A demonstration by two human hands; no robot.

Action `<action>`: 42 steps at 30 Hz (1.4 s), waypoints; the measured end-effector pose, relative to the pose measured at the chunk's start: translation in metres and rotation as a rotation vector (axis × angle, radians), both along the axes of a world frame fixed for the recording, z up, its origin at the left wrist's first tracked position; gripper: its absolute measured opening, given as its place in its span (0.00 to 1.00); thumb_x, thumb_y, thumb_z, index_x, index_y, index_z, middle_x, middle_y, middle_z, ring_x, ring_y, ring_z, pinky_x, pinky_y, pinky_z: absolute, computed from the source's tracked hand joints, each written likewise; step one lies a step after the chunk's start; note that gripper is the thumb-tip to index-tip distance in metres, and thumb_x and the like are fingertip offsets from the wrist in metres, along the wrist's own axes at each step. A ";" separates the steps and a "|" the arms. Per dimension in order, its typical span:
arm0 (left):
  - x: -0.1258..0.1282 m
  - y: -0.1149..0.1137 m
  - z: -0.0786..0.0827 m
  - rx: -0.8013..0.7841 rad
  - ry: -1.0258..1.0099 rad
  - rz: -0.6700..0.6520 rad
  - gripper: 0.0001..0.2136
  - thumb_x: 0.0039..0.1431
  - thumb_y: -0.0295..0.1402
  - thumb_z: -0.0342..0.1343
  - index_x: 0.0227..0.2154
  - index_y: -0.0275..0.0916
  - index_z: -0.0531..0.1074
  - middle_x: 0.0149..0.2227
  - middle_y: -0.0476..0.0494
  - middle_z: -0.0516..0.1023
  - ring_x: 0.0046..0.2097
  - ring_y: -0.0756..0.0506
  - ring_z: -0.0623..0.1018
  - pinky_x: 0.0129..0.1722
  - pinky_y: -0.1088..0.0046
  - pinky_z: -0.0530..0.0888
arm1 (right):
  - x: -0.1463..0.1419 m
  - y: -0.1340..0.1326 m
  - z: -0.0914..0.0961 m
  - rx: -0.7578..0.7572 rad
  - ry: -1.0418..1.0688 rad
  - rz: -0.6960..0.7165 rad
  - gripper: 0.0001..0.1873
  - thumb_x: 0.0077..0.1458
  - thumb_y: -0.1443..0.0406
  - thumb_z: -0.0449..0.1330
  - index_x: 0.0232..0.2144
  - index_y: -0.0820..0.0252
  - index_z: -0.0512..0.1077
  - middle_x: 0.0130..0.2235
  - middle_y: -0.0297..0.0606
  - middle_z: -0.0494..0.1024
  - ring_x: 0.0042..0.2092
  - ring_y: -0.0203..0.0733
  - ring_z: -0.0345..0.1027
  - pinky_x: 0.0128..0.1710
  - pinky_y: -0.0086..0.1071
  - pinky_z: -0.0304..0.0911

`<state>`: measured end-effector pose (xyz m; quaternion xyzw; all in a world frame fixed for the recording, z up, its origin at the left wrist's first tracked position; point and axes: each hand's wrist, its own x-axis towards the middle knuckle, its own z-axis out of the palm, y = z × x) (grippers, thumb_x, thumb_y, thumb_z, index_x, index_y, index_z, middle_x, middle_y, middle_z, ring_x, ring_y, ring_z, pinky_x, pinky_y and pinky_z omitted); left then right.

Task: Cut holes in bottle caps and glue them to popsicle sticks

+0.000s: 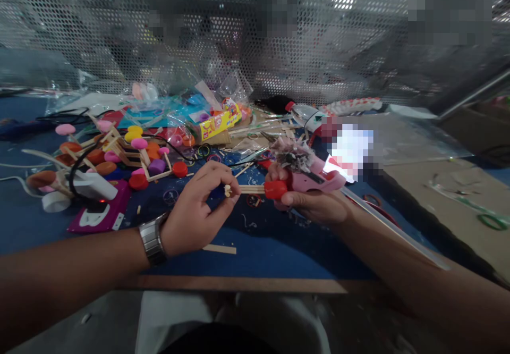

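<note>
My left hand point(201, 205), with a metal watch on its wrist, pinches the end of some thin wooden sticks point(252, 189). Pale bits of wood show at its fingertips. The sticks run across to a red bottle cap point(275, 188), which the fingers and thumb of my right hand point(314, 205) grip. Right against that hand is a pink tool point(316, 180) that looks like a hot glue gun, with a ragged greyish tuft point(292, 154) at its front. Whether the hand also holds the tool, I cannot tell.
Wooden-stick models with coloured round pieces point(139, 144) crowd the left, beside a purple power socket point(105, 210) with cords. Behind lie a yellow wrapper point(221, 123) and a plastic bottle point(306, 117). A lit screen point(350, 152) and cardboard point(470, 200) are right. A perforated metal panel point(239, 40) stands behind.
</note>
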<state>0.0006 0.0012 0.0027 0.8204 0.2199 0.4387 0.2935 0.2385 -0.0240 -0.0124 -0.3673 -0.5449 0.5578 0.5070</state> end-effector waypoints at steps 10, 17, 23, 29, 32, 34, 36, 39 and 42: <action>0.000 0.001 -0.001 0.019 -0.009 0.010 0.06 0.64 0.21 0.55 0.37 0.39 0.69 0.38 0.45 0.71 0.43 0.46 0.72 0.47 0.67 0.71 | 0.000 -0.001 0.001 -0.010 0.003 0.010 0.25 0.40 0.53 0.78 0.31 0.51 0.68 0.35 0.32 0.67 0.30 0.38 0.58 0.25 0.33 0.58; 0.000 0.000 -0.001 0.019 -0.010 0.005 0.06 0.64 0.21 0.55 0.36 0.39 0.69 0.38 0.45 0.71 0.43 0.46 0.72 0.46 0.67 0.71 | 0.000 -0.002 0.002 -0.001 0.020 0.039 0.24 0.42 0.54 0.77 0.34 0.51 0.69 0.35 0.31 0.66 0.29 0.37 0.58 0.23 0.31 0.57; 0.000 0.000 0.000 0.004 -0.001 -0.001 0.05 0.64 0.22 0.55 0.35 0.39 0.69 0.38 0.45 0.70 0.43 0.46 0.72 0.47 0.67 0.71 | 0.001 -0.002 0.001 -0.025 0.008 -0.005 0.24 0.39 0.53 0.78 0.32 0.52 0.69 0.36 0.33 0.66 0.32 0.40 0.58 0.24 0.32 0.57; -0.001 0.000 0.000 -0.002 -0.002 -0.003 0.06 0.64 0.21 0.55 0.35 0.38 0.69 0.38 0.45 0.70 0.43 0.46 0.72 0.47 0.68 0.71 | 0.000 -0.002 0.000 -0.037 0.042 0.008 0.24 0.40 0.56 0.78 0.31 0.51 0.68 0.37 0.32 0.65 0.32 0.38 0.58 0.23 0.31 0.57; -0.001 0.000 0.000 -0.009 0.003 -0.006 0.06 0.64 0.21 0.55 0.35 0.38 0.69 0.38 0.45 0.70 0.43 0.47 0.72 0.47 0.68 0.71 | -0.001 -0.003 0.002 -0.031 0.055 0.007 0.24 0.39 0.56 0.78 0.31 0.52 0.68 0.37 0.32 0.65 0.32 0.38 0.58 0.23 0.30 0.56; -0.001 0.000 -0.001 -0.005 0.007 -0.005 0.06 0.63 0.20 0.55 0.35 0.38 0.69 0.39 0.45 0.70 0.43 0.46 0.72 0.47 0.67 0.71 | -0.001 -0.003 0.003 -0.043 0.042 0.001 0.24 0.39 0.55 0.78 0.31 0.52 0.68 0.37 0.32 0.66 0.32 0.38 0.58 0.24 0.31 0.57; -0.001 0.000 -0.001 0.009 0.004 -0.001 0.06 0.63 0.20 0.55 0.35 0.39 0.69 0.38 0.45 0.71 0.43 0.46 0.72 0.47 0.67 0.71 | -0.001 -0.003 0.003 -0.043 0.026 -0.004 0.25 0.38 0.54 0.78 0.31 0.52 0.69 0.36 0.33 0.66 0.32 0.39 0.58 0.25 0.32 0.57; 0.000 0.001 0.000 0.026 0.004 -0.001 0.07 0.63 0.20 0.55 0.34 0.39 0.68 0.37 0.45 0.71 0.42 0.46 0.72 0.46 0.67 0.71 | 0.000 -0.002 0.001 -0.026 0.010 -0.010 0.25 0.38 0.53 0.78 0.32 0.52 0.70 0.36 0.33 0.66 0.33 0.40 0.59 0.26 0.33 0.58; 0.000 0.001 0.000 0.024 0.003 0.005 0.06 0.64 0.22 0.55 0.34 0.40 0.68 0.37 0.44 0.71 0.42 0.45 0.72 0.45 0.65 0.72 | 0.001 -0.001 0.000 -0.021 0.009 0.010 0.24 0.40 0.53 0.78 0.33 0.51 0.70 0.36 0.32 0.66 0.32 0.39 0.59 0.25 0.32 0.57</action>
